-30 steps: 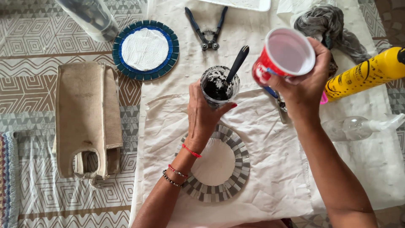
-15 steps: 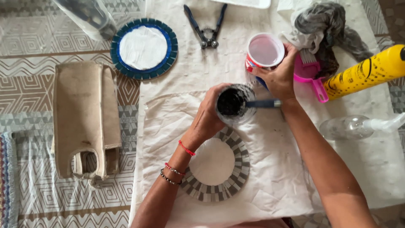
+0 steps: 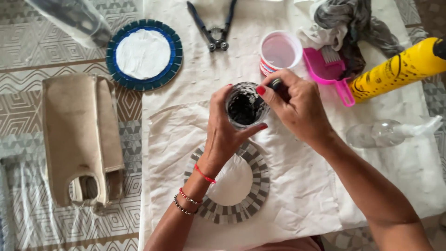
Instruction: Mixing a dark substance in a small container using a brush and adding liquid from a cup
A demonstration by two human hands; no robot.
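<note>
glass (image 3: 245, 108) of black paste sits near the middle of the view, lifted over the white cloth (image 3: 297, 195) on the counter, just above the grey ring (image 3: 258, 186). going from big to small: the cloth covers most of the counter; a beige bag (image 3: 74, 139) lies flat at 9 o'clock on the patterned mat (image 3: 28, 93); a yellow bottle (image 3: 399, 69) lies tilted at 2 o'clock; the grey ring, a round mosaic frame with a white centre, lies at 6 o'clock, partly under the left wrist; a blue ring (image 3: 144, 53) with a white centre lies at 11 o'clock; a clear bottle (image 3: 385, 132) lies on its side at 3 o'clock; a pink brush (image 3: 327, 69) lies beside the yellow bottle; a cup (image 3: 280, 52) stands at 1 o'clock, just beyond the glass; nippers (image 3: 214, 25) lie at 12 o'clock. left hand (image 3: 223, 132) has its grip wrapped around the glass, fingers and thumb on its sides. right hand (image 3: 297, 109) has its grip pinched on a dark tool (image 3: 277, 85) whose end goes into the glass.
</note>
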